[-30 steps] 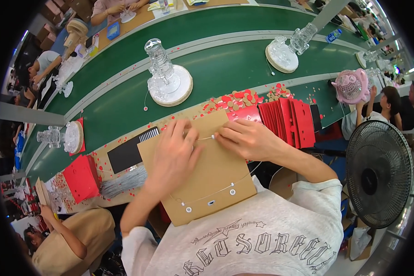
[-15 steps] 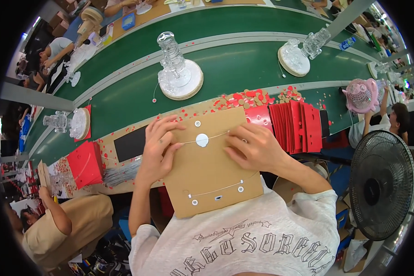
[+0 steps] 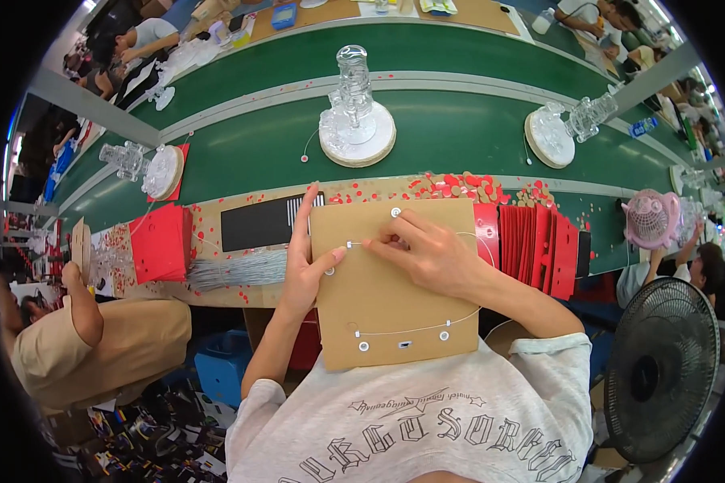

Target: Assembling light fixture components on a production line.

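A tan cardboard sheet (image 3: pixel 395 294) leans against my shirt, its far part by the table's near edge. My left hand (image 3: pixel 302 262) grips its left edge: the thumb lies on the face beside a small white clip (image 3: pixel 350 244), the index finger points up along the edge. My right hand (image 3: pixel 427 253) pinches a thin white wire (image 3: pixel 461 234) just right of that clip. From under this hand the wire loops round the sheet's right edge and runs along its lower part through two more clips. White ringed holes (image 3: pixel 364 346) dot the sheet. My right hand covers its upper middle.
Red folded sheets stand right (image 3: pixel 526 241) and left (image 3: pixel 160 241); a wire bundle (image 3: pixel 238 270) and black card (image 3: pixel 254 228) lie left. Clear glass pieces on round white bases (image 3: pixel 358 145) stand on the green belt (image 3: pixel 451 121). Right are a pink fan (image 3: pixel 650 219) and a black fan (image 3: pixel 660 370).
The whole view has shifted. My left hand has let go of the wire and taken the sheet's left edge. My right hand has moved left across the sheet, covering the white disc.
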Tool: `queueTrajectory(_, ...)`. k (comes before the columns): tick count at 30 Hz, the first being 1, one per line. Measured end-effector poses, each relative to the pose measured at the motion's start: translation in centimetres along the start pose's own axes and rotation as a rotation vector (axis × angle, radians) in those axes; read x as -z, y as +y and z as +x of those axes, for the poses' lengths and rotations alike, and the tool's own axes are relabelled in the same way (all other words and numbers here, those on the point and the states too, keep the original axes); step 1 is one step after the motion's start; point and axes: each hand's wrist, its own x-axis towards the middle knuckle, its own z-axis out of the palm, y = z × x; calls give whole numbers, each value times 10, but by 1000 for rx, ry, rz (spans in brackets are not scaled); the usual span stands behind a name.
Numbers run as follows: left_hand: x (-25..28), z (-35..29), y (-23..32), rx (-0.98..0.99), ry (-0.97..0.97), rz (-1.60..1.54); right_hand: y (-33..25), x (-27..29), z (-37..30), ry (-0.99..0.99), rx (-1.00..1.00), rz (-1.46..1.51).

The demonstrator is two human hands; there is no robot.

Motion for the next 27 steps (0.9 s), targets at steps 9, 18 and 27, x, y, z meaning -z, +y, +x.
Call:
queueTrajectory(9,8,4,-12,-38,44,47,-12,20,8,-254,161,-290)
queueTrajectory(18,7,6,-11,-59,47,104,-12,20,17,-365,214,-416)
queueTrajectory(27,1,6,-14,-67,58,135,4,11,6,-202,193,-232)
